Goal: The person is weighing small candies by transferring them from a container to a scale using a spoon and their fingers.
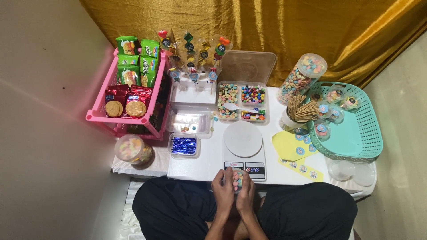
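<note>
my left hand point(223, 186) and right hand point(245, 193) have their fingers curled tight around a small clear cup of pastel candies point(237, 180), held at the table's near edge, just below the white kitchen scale point(243, 150). round blue stickers on yellow sheets point(296, 149) lie to the right, beside a teal basket point(362, 133). green and red snack packets fill the pink rack point(129, 109) at far left.

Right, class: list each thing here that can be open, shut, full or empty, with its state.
Small candy cup: filled, held by left hand and right hand.
Kitchen scale: platform bare.
Divided candy box: open, lid propped behind.
Tall candy jar: lidded, full.
Teal basket: holds several filled cups.
</note>
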